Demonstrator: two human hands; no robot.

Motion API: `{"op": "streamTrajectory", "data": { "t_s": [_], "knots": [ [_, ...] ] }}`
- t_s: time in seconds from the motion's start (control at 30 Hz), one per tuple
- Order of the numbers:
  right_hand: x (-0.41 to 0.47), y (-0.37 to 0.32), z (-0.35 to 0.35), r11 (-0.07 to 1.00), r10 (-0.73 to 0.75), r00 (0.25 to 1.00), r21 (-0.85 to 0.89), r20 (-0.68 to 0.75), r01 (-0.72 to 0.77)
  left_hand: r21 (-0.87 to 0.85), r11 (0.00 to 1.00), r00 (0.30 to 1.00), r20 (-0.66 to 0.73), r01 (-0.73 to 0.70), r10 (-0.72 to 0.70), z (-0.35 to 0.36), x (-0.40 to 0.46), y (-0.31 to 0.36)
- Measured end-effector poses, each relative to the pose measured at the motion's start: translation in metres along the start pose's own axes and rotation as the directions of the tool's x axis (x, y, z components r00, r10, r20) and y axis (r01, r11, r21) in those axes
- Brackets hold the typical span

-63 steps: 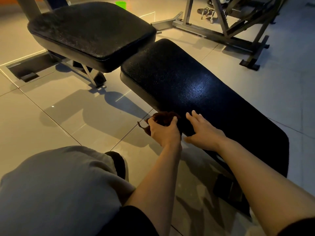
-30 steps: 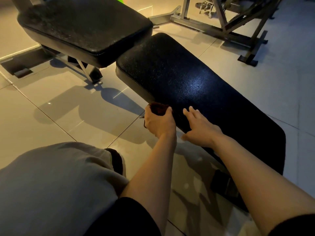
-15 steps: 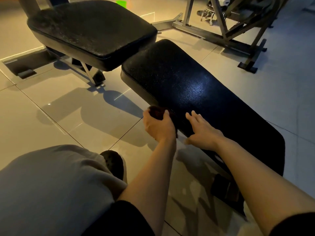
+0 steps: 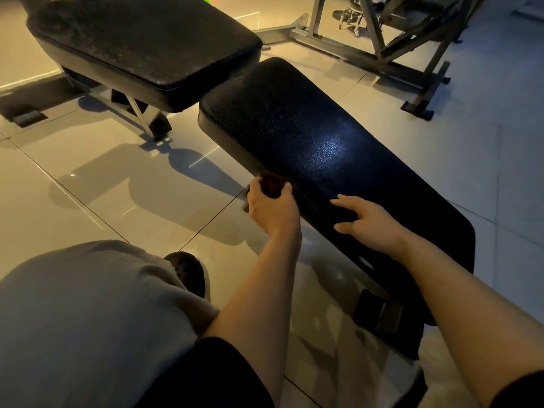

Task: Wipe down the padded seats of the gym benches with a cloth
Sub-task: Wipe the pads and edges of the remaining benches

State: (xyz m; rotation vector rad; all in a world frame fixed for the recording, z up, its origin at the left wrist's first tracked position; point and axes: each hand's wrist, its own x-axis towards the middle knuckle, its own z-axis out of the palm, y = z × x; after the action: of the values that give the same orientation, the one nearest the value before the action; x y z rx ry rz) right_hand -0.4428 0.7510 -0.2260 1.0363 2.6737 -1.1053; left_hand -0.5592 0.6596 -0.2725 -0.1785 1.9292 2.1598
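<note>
1. Your knee in grey cloth filled the near left corner.
2. Your left hand gripped the dark cloth, bunched at your fingertips against the bench pad's near edge.
3. Your right hand lay on the pad just right of it, fingers spread and relaxed.
4. A second pad stood beyond, with a frame farther off.
</note>
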Motion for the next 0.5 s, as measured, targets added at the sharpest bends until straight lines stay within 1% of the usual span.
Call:
{"op": "streamTrajectory", "data": {
  "t_s": [0.07, 0.17, 0.23, 0.3, 0.33, 0.37, 0.4, 0.47, 0.5],
  "knots": [
    [-0.007, 0.013, -0.002, 0.998, 0.019, 1.0, -0.053, -0.013, -0.02, 0.046, 0.999, 1.0, 0.009, 0.004, -0.005, 0.005, -0.008, -0.001],
    [-0.02, 0.031, -0.006, 0.995, 0.074, 0.997, -0.06, -0.022, -0.075, 0.149, 0.989, 1.0, 0.019, 0.009, -0.011, 0.012, -0.042, -0.02],
    [-0.029, 0.043, -0.01, 0.99, 0.109, 0.994, -0.092, -0.027, -0.111, 0.223, 0.974, 0.992, 0.1, 0.049, -0.073, 0.015, -0.07, -0.041],
    [-0.037, 0.055, -0.014, 0.984, 0.127, 0.992, -0.123, -0.019, -0.129, 0.3, 0.95, 0.961, 0.223, 0.09, -0.162, 0.015, -0.098, -0.056],
    [-0.04, 0.061, -0.016, 0.982, 0.134, 0.991, -0.131, -0.015, -0.135, 0.314, 0.944, 0.949, 0.252, 0.103, -0.187, 0.014, -0.109, -0.061],
    [-0.043, 0.065, -0.017, 0.981, 0.141, 0.99, -0.135, -0.013, -0.141, 0.307, 0.944, 0.948, 0.249, 0.118, -0.2, 0.013, -0.115, -0.062],
    [-0.045, 0.069, -0.019, 0.98, 0.147, 0.989, -0.136, -0.012, -0.147, 0.275, 0.952, 0.956, 0.214, 0.137, -0.2, 0.012, -0.116, -0.061],
    [-0.047, 0.076, -0.02, 0.979, 0.171, 0.985, -0.112, 0.002, -0.17, 0.179, 0.971, 0.978, 0.11, 0.156, -0.177, 0.014, -0.108, -0.056],
    [-0.048, 0.078, -0.019, 0.98, 0.182, 0.983, -0.091, 0.02, -0.179, 0.168, 0.977, 0.987, 0.064, 0.133, -0.145, 0.017, -0.102, -0.051]
  ]
}}
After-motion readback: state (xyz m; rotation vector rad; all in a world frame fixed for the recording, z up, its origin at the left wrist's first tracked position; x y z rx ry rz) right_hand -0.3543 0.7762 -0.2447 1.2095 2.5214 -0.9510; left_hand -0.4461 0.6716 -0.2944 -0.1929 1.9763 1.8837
